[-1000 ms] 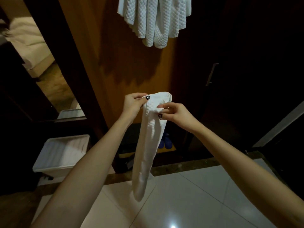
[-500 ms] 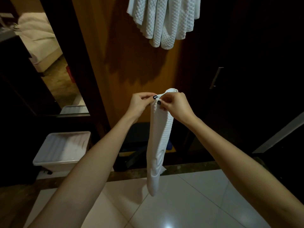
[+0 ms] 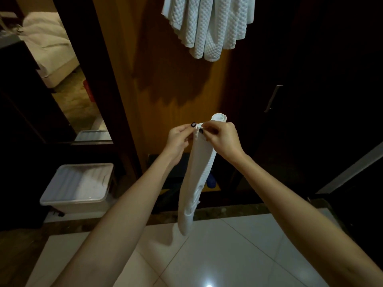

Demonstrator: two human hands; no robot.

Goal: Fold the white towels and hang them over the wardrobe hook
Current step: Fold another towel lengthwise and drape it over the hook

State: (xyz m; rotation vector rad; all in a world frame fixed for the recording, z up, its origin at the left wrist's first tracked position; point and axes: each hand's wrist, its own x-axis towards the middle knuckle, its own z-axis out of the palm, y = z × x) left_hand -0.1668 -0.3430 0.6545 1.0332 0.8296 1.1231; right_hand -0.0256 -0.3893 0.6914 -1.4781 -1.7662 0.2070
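So compared to a second ago the hands are way closer together: the right hand point(image 3: 224, 139) now sits up at the top edge next to the left hand point(image 3: 178, 137), and the white towel point(image 3: 199, 172) hangs as a narrower strip.

Fingertips first. The left thumb and forefinger point(image 3: 193, 125) are pinching the top edge of the towel. The right thumb and forefinger point(image 3: 201, 131) pinch the same edge just beside them, almost touching. The rest of the fingers on both hands are curled in loosely, not spread. A rounded loop of cloth pokes up just past the right knuckles (probably the fold line, can't say for sure).

My guess on why it's held this way: pinching the layers together at the top lets the towel's own weight pull it straight, so the edges line up before the next fold.

The towel dangles between the two forearms with its bottom end over the white floor tiles point(image 3: 228, 255), not touching them as far as I can tell.

Further out, a bunch of waffle towels point(image 3: 209, 27) already hang at the far top against the wooden wardrobe panel point(image 3: 165, 83). The hook itself is hidden under them. Down on the left sits a white plastic bin point(image 3: 78, 185).
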